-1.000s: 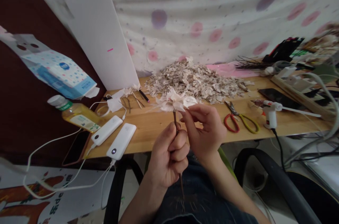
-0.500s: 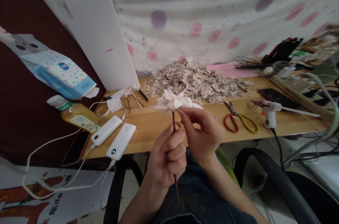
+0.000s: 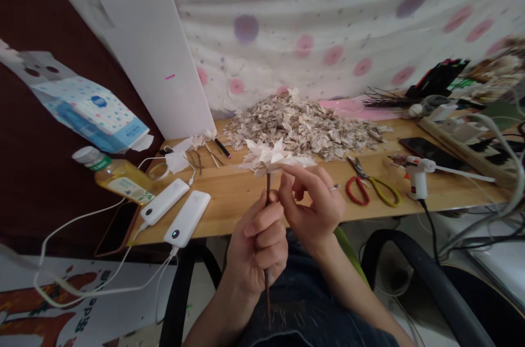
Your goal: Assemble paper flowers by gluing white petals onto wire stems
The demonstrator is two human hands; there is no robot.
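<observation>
A flower with pale, papery petals (image 3: pixel 270 156) stands on a thin brown stem (image 3: pixel 268 295). My left hand (image 3: pixel 260 243) is closed around that stem, which runs down through the fist toward my lap. At the flower's right underside is my right hand (image 3: pixel 314 199), its index fingertip touching the petals' lower edge. The thumb is a little apart from that finger, and the other fingers are curled. A ring shows on the right hand. Behind the flower lies a large heap of dry, pale petal-like flakes (image 3: pixel 303 122).
Red-and-yellow-handled scissors (image 3: pixel 363 180) lie right of my hands, with a white glue gun (image 3: pixel 418 177) beyond. Two white power banks (image 3: pixel 188 218) with cables and a drink bottle (image 3: pixel 123 177) are on the left. A black marker (image 3: pixel 222 148) lies by the white board (image 3: pixel 164 62).
The flower has turned slightly and its petals look more spread. The stem's lower end has swung left. My right thumb and index finger have come slightly apart, lower on the flower.
</observation>
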